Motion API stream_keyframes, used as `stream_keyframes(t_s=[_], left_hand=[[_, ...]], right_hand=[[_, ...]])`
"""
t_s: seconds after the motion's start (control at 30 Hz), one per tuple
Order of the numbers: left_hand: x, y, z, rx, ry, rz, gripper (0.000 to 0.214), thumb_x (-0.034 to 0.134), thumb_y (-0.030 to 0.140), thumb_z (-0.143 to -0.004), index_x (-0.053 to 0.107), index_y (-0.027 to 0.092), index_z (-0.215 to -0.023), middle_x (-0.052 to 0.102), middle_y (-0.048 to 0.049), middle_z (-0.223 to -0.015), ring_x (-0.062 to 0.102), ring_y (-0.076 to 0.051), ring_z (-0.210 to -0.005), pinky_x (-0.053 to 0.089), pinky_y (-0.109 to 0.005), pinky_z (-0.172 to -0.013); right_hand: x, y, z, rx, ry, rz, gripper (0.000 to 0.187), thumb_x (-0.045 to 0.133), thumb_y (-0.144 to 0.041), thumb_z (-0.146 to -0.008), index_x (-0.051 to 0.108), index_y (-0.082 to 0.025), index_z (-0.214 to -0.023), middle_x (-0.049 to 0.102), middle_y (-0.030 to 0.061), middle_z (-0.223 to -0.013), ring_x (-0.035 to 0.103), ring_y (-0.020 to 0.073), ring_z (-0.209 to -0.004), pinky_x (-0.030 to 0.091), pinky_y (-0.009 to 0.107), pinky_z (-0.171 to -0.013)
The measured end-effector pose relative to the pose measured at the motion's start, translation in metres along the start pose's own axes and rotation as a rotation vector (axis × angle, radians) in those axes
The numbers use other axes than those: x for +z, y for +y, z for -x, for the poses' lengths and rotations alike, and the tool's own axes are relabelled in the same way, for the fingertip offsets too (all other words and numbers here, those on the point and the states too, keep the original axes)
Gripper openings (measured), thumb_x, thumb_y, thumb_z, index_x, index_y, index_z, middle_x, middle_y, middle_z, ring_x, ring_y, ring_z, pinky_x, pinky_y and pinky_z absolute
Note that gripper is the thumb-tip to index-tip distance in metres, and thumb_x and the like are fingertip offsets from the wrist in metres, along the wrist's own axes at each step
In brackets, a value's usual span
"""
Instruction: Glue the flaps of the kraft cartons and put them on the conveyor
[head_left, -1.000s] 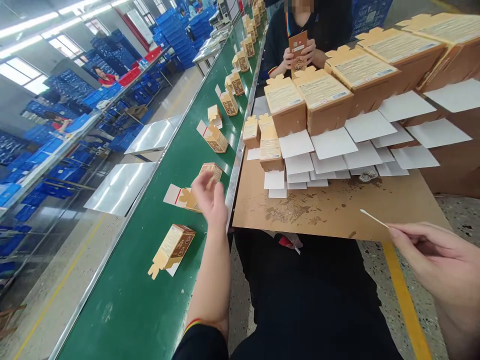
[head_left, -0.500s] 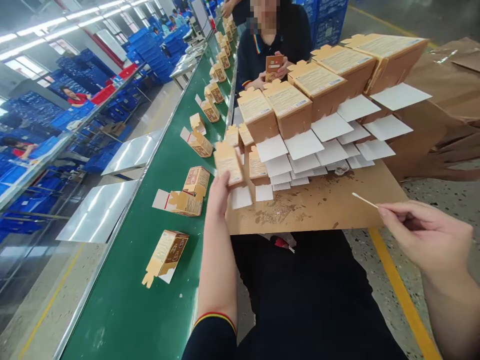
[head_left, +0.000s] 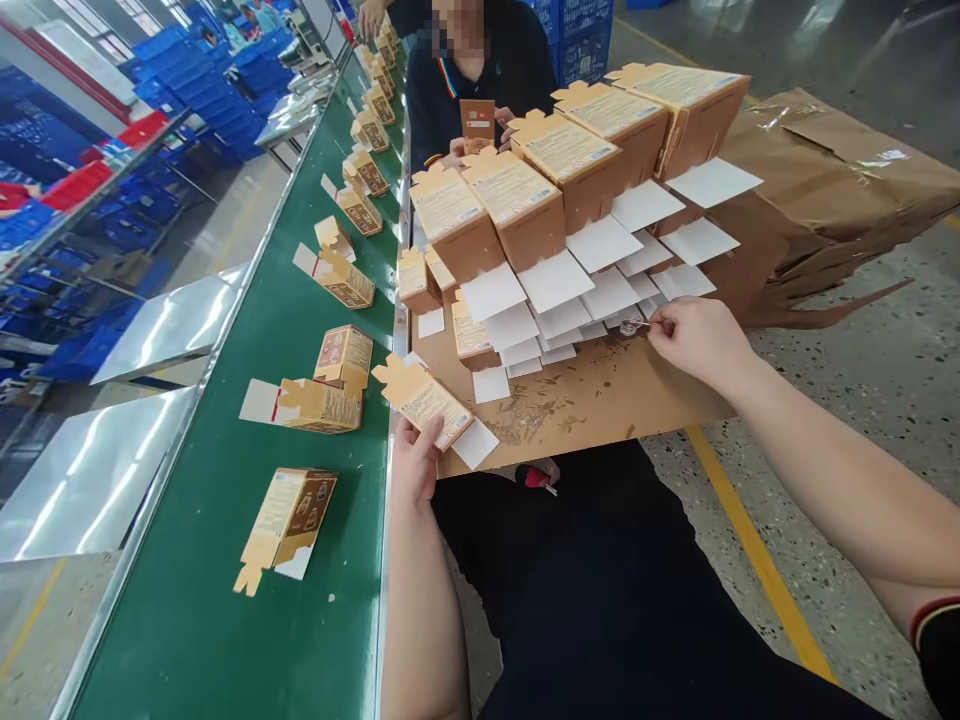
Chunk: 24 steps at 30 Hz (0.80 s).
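Note:
My left hand (head_left: 415,458) grips a small tan carton (head_left: 424,398) with its white flap (head_left: 475,443) open, held over the near edge of the brown cardboard board (head_left: 600,400). My right hand (head_left: 694,335) pinches a thin swab stick whose tip reaches a small clear dish (head_left: 632,324) under the overhanging flaps. Rows of tan cartons (head_left: 517,205) with white flaps (head_left: 555,280) fanned out stand on the board behind.
A green conveyor belt (head_left: 225,600) runs along the left with several open cartons (head_left: 319,400) lying on it. A person in a dark shirt (head_left: 480,70) sits across, holding a brown carton. Crumpled brown paper (head_left: 825,200) lies at right. Blue crates fill the left.
My left hand has brought the carton down from the rows to the board's near edge. My right hand moved left and forward with the swab to the dish.

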<state>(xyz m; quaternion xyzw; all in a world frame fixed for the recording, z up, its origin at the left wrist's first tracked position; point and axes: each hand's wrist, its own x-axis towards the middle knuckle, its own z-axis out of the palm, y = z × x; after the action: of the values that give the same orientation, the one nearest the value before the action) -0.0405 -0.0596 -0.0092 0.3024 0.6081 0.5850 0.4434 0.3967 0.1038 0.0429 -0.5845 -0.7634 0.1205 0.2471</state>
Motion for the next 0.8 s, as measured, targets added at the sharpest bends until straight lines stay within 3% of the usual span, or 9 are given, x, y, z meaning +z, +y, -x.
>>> stream_keyframes(t_s=[0.13, 0.27, 0.4, 0.53, 0.67, 0.8], left_hand=[[0.004, 0.004, 0.002, 0.055, 0.054, 0.015, 0.076, 0.110, 0.059, -0.066, 0.074, 0.023, -0.123, 0.081, -0.0175, -0.142, 0.074, -0.040, -0.143, 0.059, -0.059, -0.125], [0.015, -0.003, 0.009, 0.092, 0.093, 0.026, 0.082, 0.112, 0.058, -0.062, 0.070, 0.024, -0.124, 0.081, -0.0162, -0.136, 0.080, -0.037, -0.130, 0.063, -0.056, -0.118], [0.021, -0.004, 0.015, 0.128, 0.087, 0.007, 0.085, 0.112, 0.056, -0.061, 0.066, 0.026, -0.127, 0.081, -0.0133, -0.133, 0.081, -0.035, -0.127, 0.064, -0.054, -0.115], [0.020, 0.003, 0.017, 0.106, 0.044, -0.016, 0.081, 0.111, 0.054, -0.064, 0.065, 0.027, -0.125, 0.080, -0.0127, -0.135, 0.079, -0.034, -0.131, 0.063, -0.052, -0.117], [0.019, 0.005, 0.018, 0.084, 0.047, -0.026, 0.085, 0.111, 0.055, -0.063, 0.064, 0.027, -0.128, 0.078, -0.0127, -0.138, 0.078, -0.034, -0.132, 0.063, -0.050, -0.116], [0.021, 0.001, 0.020, 0.113, 0.046, -0.040, 0.084, 0.110, 0.054, -0.065, 0.063, 0.028, -0.129, 0.078, -0.0123, -0.137, 0.078, -0.035, -0.134, 0.063, -0.050, -0.117]], right_hand=[[-0.002, 0.007, -0.002, -0.034, -0.015, -0.021, 0.027, 0.072, -0.015, -0.091, 0.075, -0.009, -0.065, 0.064, -0.0022, -0.062, 0.050, 0.0038, -0.055, 0.031, 0.020, -0.059], [0.010, -0.013, 0.039, -0.122, 0.145, -0.172, 0.014, 0.075, -0.013, -0.091, 0.083, -0.014, -0.079, 0.074, 0.0006, -0.070, 0.061, 0.0098, -0.060, 0.046, 0.022, -0.061], [0.054, -0.080, 0.095, -0.291, -0.031, -0.452, 0.020, 0.068, -0.015, -0.101, 0.084, -0.021, -0.092, 0.075, 0.0015, -0.076, 0.064, 0.0137, -0.062, 0.051, 0.026, -0.057], [0.108, -0.142, 0.117, -0.361, -0.169, -0.530, 0.024, 0.061, -0.009, -0.099, 0.074, -0.022, -0.084, 0.069, 0.0019, -0.077, 0.058, 0.0146, -0.065, 0.048, 0.029, -0.061], [0.139, -0.161, 0.115, -0.411, -0.246, -0.511, 0.027, 0.059, -0.007, -0.101, 0.063, -0.022, -0.079, 0.059, 0.0010, -0.076, 0.054, 0.0158, -0.067, 0.044, 0.029, -0.065], [0.143, -0.157, 0.113, -0.443, -0.256, -0.456, 0.030, 0.058, -0.004, -0.100, 0.058, -0.023, -0.076, 0.055, 0.0009, -0.075, 0.054, 0.0173, -0.069, 0.042, 0.030, -0.065]])
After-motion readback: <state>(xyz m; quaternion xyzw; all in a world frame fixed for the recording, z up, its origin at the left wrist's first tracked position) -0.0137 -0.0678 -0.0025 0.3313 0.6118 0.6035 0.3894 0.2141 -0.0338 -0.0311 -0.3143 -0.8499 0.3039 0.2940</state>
